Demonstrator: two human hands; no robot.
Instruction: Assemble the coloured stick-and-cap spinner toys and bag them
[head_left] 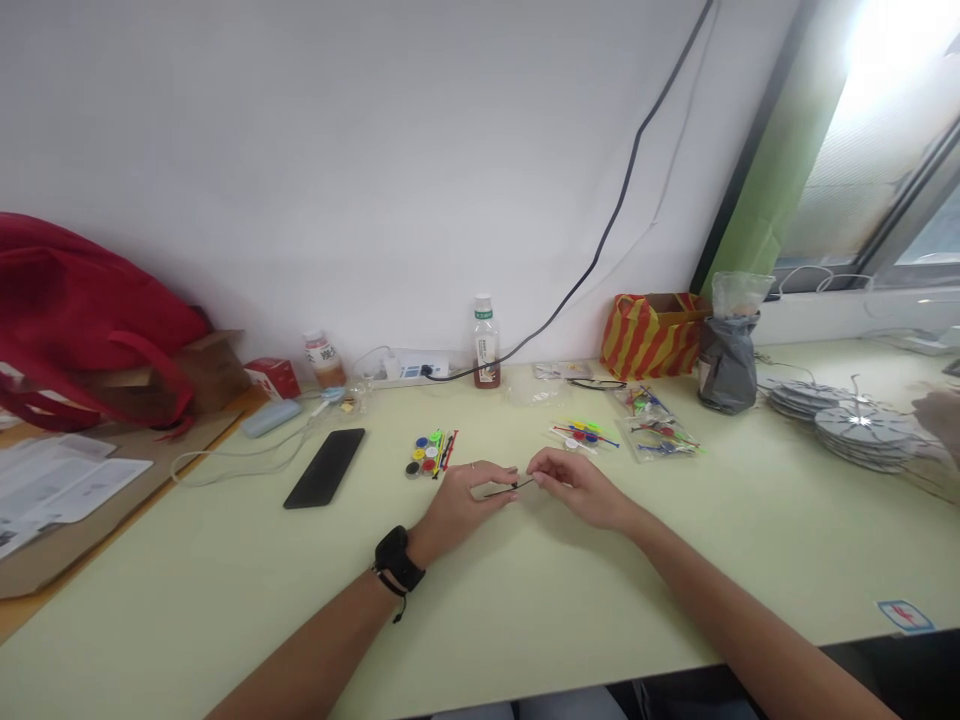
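Shines brightly from the window (870, 170) at upper right, burning out to white there. Greys across the wall (337, 180). Casts soft, faint shadows on the table (570, 610). Smears a co-worker's hand (937, 418) at right; stretches toward the edges.

We hold a thin, dark, stick-like piece (500, 492) nearly level over the desk (555, 610), its right end tipped slightly higher, pinched between our left fingers (493, 470) and our right fingers (547, 463), with a small black lump (515, 486) along it, too tiny to make out.
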